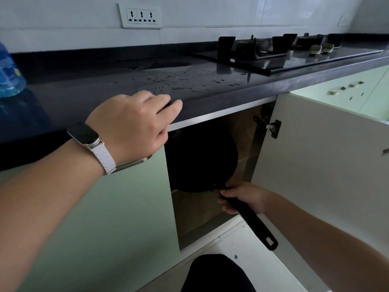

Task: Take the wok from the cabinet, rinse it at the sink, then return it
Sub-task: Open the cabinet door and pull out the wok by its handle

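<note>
Head view, right hand (242, 199) gripping wok (202, 159) handle, left hand (134, 123) flat on countertop (210, 89)

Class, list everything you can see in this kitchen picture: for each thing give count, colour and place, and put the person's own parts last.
wok: one, black, in the open cabinet, handle sticking out
cabinet door: one, white inside, swung open at right
countertop: one, dark, wet with droplets
gas stove: one, black, two burners, on the countertop at right
wall socket: one, white, on the wall
water bottle: one, blue, far left edge
watch: one, pale strap, on the left wrist
left hand: resting on the countertop edge
right hand: gripping the wok handle
</note>
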`<state>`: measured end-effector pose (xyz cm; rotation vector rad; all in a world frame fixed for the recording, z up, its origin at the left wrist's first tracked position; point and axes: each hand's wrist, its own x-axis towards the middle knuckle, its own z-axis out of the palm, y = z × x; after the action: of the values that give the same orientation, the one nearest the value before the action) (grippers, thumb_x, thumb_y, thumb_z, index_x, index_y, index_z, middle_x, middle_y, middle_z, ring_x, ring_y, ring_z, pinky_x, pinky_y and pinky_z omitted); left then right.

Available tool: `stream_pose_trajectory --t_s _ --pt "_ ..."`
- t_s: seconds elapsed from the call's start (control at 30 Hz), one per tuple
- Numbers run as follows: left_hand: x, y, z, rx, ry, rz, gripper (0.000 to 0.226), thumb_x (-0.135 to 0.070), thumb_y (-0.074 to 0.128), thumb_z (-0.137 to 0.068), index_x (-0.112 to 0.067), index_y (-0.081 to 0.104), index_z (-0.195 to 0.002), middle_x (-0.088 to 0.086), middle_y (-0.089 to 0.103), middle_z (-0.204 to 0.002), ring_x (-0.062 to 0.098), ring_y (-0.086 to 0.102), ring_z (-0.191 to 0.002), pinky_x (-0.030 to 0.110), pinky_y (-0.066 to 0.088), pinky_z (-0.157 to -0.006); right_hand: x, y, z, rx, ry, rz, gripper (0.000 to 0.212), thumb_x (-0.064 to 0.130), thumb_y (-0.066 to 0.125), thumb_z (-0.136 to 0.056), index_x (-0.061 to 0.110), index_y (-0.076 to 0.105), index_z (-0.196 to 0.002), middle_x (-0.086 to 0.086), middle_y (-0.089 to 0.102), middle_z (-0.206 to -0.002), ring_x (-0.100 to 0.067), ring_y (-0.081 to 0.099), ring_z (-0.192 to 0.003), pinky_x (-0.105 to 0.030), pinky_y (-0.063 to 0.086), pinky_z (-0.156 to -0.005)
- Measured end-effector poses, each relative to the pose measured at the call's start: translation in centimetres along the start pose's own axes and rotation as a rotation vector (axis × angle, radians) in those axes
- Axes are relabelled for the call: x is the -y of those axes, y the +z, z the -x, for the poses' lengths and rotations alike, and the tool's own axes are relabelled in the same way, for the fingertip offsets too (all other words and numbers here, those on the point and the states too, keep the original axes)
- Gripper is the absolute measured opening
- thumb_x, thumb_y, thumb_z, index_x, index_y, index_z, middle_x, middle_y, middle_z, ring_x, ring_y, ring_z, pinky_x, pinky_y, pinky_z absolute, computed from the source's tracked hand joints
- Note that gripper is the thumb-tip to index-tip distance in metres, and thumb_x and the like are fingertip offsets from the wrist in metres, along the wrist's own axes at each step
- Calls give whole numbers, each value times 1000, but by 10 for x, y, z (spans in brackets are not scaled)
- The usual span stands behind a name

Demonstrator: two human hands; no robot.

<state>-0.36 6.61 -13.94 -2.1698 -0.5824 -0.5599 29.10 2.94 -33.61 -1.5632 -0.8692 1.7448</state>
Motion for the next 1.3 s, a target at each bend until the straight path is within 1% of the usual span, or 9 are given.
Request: stream_pose_trajectory --t_s 0.13,0.2,0.27,0.33,0.43,0.6,0.77,0.97,1.3 --pt "0 1 0 -2 -6 12 42 -16 51 -90 -8 60 -130 13 69 -111 37 66 -83 41 48 -48 -13 1 -6 18 17 -138 16 -5 56 -98 4 58 -111 -15 73 -97 -21 72 -65 -28 59 -53" --pt "0 1 0 -4 -7 15 42 -16 51 -90 -8 60 -130 13 69 -111 37 66 -82 41 48 -47 -18 4 -11 40 30 -150 11 -4 56 -97 1 58 -107 -11 72 -83 -17 67 -59 -24 52 -48" --pt "0 0 0 -4 -5 9 42 -16 51 -90 -8 60 -130 14 69 -112 38 66 -83 41 48 -47 -22 9 -15 12 27 -118 4 6 60 -95 3 58 -97 -6 65 -67 -14 54 -50 -22 43 -41" --pt "0 0 0 -2 -1 4 42 -16 52 -90 -8 59 -130 14 69 -112 38 66 -84 41 48 -47 -25 14 -20 -38 0 -100 18 25 64 -95 7 60 -97 -5 59 -64 -14 47 -47 -22 36 -38" --pt "0 1 0 -4 -7 -3 41 -17 53 -90 -8 60 -130 13 69 -112 37 66 -83 41 47 -47 -30 17 -27 -79 -24 -89 44 49 67 -93 10 63 -112 -6 58 -65 -15 47 -45 -22 37 -39" --pt "0 1 0 -11 -7 -11 41 -16 53 -90 -8 61 -129 13 69 -112 37 66 -83 40 47 -48 -32 20 -32 -115 -28 -32 23 30 63 -98 8 60 -105 -5 61 -65 -13 49 -44 -22 40 -39" --pt "0 0 0 -11 5 -23 41 -17 52 -91 -8 61 -129 13 69 -113 36 66 -83 40 47 -47 -25 18 -37 -72 -39 -175 8 11 63 -98 3 66 -98 -8 73 -69 -10 59 -49 -19 48 -44" --pt "-1 0 0 -14 -1 -40 41 -17 53 -90 -8 60 -129 14 69 -112 38 66 -83 41 48 -48 -24 20 -38 -90 -80 -162 11 10 63 -95 7 63 -85 -3 60 -58 -11 51 -44 -20 43 -40" --pt "0 1 -1 -7 -9 -14 41 -18 53 -90 -8 59 -129 15 69 -113 38 65 -81 41 48 -48 -57 15 -5 -161 -119 -189 15 7 59 -95 5 59 -80 -8 56 -56 -17 48 -44 -23 40 -39"
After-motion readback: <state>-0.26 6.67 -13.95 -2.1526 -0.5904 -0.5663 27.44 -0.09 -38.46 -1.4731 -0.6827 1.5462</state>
